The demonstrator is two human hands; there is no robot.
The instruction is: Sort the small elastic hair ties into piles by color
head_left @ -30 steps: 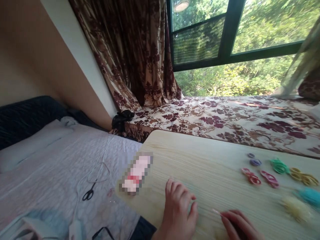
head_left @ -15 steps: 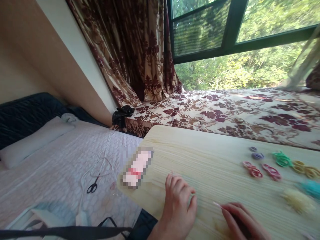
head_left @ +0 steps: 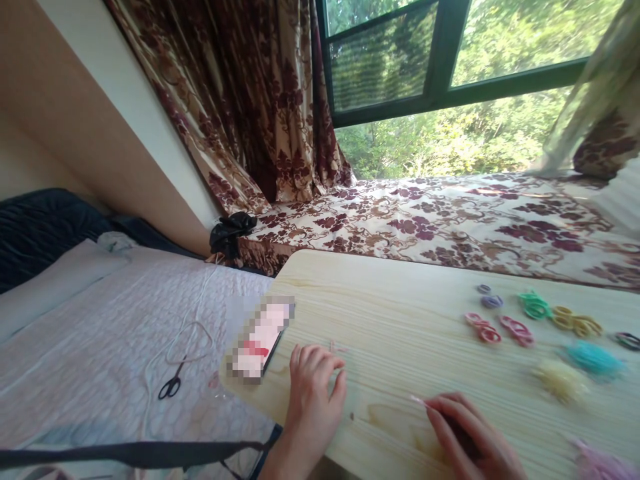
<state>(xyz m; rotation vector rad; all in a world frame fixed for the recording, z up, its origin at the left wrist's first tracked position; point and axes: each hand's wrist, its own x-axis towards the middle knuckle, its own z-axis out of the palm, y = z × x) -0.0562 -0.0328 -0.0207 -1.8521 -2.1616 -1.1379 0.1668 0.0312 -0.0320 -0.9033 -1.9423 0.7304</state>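
My left hand (head_left: 313, 393) rests on the pale wooden table (head_left: 400, 313) near its front left corner, fingers curled down onto the surface with nothing visible in them. Just left of it lies a blurred pink and white flat object (head_left: 260, 339). My right hand (head_left: 467, 433) is closed around a thin pink-tipped stick (head_left: 419, 401) that pokes out toward the left. Small loops of coloured elastic bands (head_left: 500, 327) lie at the table's right, beside a teal tuft (head_left: 593, 357) and a pale yellow tuft (head_left: 560, 380).
A white quilted bed (head_left: 100, 347) lies left of the table, with black scissors (head_left: 171, 385) and a white cable (head_left: 193, 333) on it. Behind the table runs a floral-covered window seat (head_left: 450, 220), with curtains (head_left: 250, 100) and a window beyond. A black strap (head_left: 125, 453) crosses the bottom left.
The view has shifted right and down a little. My left hand slid left, closer to the blurred object. My right hand keeps its grip on the stick.
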